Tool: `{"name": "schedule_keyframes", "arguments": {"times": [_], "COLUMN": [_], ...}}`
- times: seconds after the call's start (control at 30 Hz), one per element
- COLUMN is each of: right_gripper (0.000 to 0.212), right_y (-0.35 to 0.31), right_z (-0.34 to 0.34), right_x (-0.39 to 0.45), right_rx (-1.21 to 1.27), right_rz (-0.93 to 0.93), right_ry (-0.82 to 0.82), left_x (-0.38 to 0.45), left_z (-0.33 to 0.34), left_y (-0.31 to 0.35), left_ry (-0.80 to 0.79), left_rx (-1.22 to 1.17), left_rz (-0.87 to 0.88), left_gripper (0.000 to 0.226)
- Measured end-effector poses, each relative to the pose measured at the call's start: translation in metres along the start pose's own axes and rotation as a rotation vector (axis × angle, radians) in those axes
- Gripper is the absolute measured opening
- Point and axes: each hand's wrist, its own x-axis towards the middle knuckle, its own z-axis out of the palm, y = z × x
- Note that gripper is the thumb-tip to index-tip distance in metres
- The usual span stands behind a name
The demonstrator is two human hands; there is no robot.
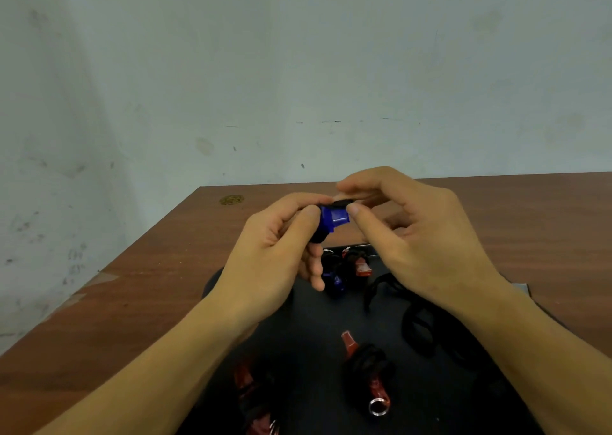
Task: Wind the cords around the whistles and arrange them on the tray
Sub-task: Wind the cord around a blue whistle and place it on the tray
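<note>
Head view shows the left hand (281, 235) gripping a blue plastic whistle (333, 219), mouthpiece toward three o'clock, where the right hand (414, 226) pinches its black cord (341, 201) above the black tray (430, 385)

No text, label, brand, number or sign can be read anywhere. The pale, scuffed wall (298, 70) at the far side carries only stains and small dark marks. On the far left of the brown wooden table (530, 209) sits a small round gold-coloured emblem (231, 199), too blurred to tell whether it bears any lettering. The faint scribbles low on the wall at the left are illegible.
</note>
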Motion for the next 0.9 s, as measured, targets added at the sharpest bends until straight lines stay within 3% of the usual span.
{"name": "schedule_keyframes", "arguments": {"times": [0.17, 0.47, 0.7, 0.9], "right_gripper": [0.024, 0.021, 0.022, 0.018], "right_y": [0.0032, 0.0067, 0.0078, 0.0024], "right_z": [-0.0002, 0.0017, 0.0017, 0.0013], "right_x": [0.0017, 0.0019, -0.0003, -0.0008], "right_rx": [-0.063, -0.302, -0.145, -0.053], "right_rz": [-0.026, -0.186, 0.062, 0.104], "right_ry": [0.105, 0.170, 0.082, 0.046], "left_x": [-0.0002, -0.0014, -0.0029, -0.0019], "left_z": [0.0007, -0.0001, -0.0005, -0.0027], "left_y": [0.0018, 0.0030, -0.0010, -0.0013], "left_ry": [-0.063, -0.130, -0.198, -0.168], "left_rx": [-0.210, -0.344, -0.237, -0.224], "left_rz": [-0.064, -0.099, -0.087, -0.060], "left_gripper": [0.025, 0.024, 0.022, 0.022]}}
